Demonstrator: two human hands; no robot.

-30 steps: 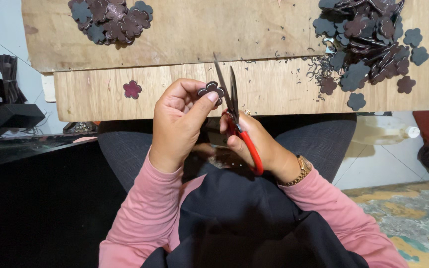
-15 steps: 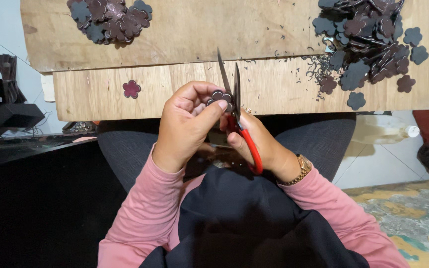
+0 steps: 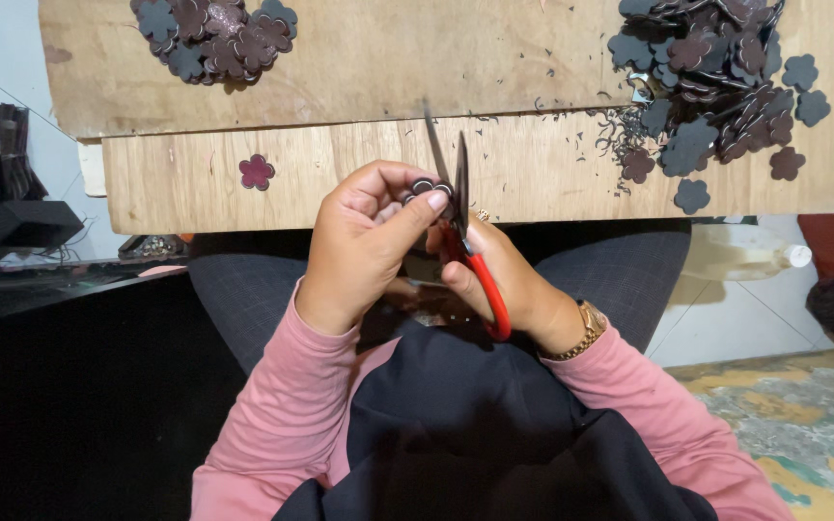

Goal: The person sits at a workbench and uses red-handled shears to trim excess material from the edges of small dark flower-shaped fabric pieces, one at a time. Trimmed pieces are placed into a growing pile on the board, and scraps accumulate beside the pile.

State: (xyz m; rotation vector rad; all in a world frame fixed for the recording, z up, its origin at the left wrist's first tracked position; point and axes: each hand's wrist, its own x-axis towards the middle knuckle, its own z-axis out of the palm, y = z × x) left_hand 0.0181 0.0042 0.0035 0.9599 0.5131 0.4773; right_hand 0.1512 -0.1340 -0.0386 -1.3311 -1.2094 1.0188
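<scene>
My left hand (image 3: 364, 241) pinches a small dark flower-shaped piece (image 3: 424, 186) between thumb and fingertips, held over my lap near the wooden board's front edge. My right hand (image 3: 514, 280) grips red-handled scissors (image 3: 465, 232), their blades parted and pointing up, with the piece sitting at the blades. A gold watch is on my right wrist. Much of the piece is hidden by my fingers.
A low wooden board (image 3: 359, 164) lies ahead. A heap of dark flower cutouts (image 3: 716, 68) with trimmings sits at its right, a smaller heap (image 3: 214, 39) at the back left, and one maroon flower (image 3: 257, 172) lies alone. Black equipment (image 3: 21, 222) stands at the left.
My left hand has curled closer around the flower piece and turned it against the scissor blades. The scissors have shifted slightly right and stand more upright.
</scene>
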